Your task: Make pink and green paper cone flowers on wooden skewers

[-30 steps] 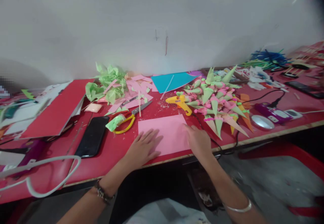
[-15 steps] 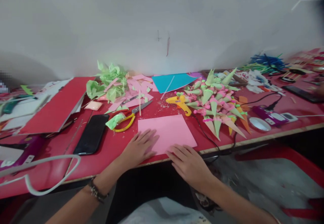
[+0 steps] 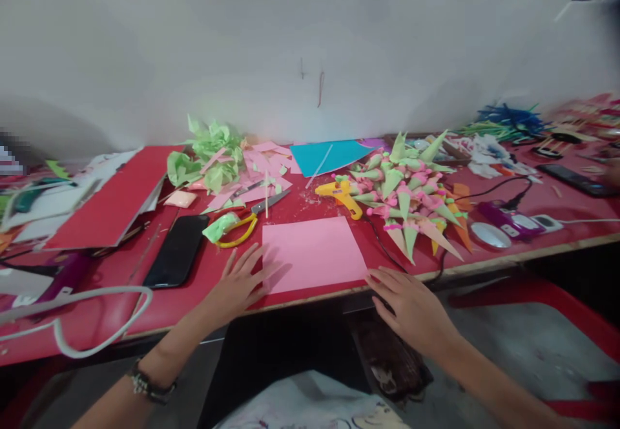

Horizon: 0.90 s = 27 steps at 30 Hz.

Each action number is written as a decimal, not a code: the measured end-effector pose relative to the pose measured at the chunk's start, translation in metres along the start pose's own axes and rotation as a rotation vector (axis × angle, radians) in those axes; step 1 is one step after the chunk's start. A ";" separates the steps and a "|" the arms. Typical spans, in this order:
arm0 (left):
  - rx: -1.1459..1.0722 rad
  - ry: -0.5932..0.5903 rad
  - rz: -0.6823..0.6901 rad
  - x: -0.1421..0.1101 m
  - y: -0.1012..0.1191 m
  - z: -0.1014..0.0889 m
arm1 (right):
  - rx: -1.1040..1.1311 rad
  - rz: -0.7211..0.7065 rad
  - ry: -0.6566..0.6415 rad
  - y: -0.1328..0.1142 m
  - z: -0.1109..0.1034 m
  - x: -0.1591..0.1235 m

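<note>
Holding left hand [image 3: 238, 280] and right hand [image 3: 411, 300] spread at opposite sides of pink sheet [image 3: 314, 254], pinching nothing; might knock scissors [image 3: 256, 210] beyond its far-left corner by overreaching.

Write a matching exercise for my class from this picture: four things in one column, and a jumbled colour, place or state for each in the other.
Things:
1. pink sheet
2. glue gun
3. blue sheet
4. green tissue paper

Descriptions:
A. crumpled
B. yellow
C. between the left hand and right hand
D. partly under a thin pale stick

Right pairs: 1-C, 2-B, 3-D, 4-A
</note>
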<state>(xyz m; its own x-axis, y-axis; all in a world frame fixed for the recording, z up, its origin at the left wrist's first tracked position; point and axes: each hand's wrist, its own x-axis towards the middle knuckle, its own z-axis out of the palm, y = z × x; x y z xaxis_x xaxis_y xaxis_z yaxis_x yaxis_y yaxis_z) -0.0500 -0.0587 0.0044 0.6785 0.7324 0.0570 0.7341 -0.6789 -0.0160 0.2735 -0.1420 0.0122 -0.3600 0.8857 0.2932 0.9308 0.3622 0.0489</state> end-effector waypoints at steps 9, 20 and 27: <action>-0.036 0.100 0.119 -0.013 0.035 -0.002 | 0.162 -0.194 0.059 -0.051 0.007 0.041; -0.140 0.556 0.063 -0.005 0.057 -0.028 | 0.283 -0.432 0.403 -0.084 -0.001 0.083; -0.166 0.707 0.214 0.004 0.046 -0.086 | 0.274 -0.508 0.574 -0.069 -0.046 0.112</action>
<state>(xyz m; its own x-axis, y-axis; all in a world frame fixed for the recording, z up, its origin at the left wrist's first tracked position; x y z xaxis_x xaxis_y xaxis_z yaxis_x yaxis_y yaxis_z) -0.0159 -0.0916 0.0902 0.5856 0.4135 0.6972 0.5365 -0.8425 0.0490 0.1720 -0.0813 0.0855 -0.5766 0.3344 0.7455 0.5876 0.8037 0.0940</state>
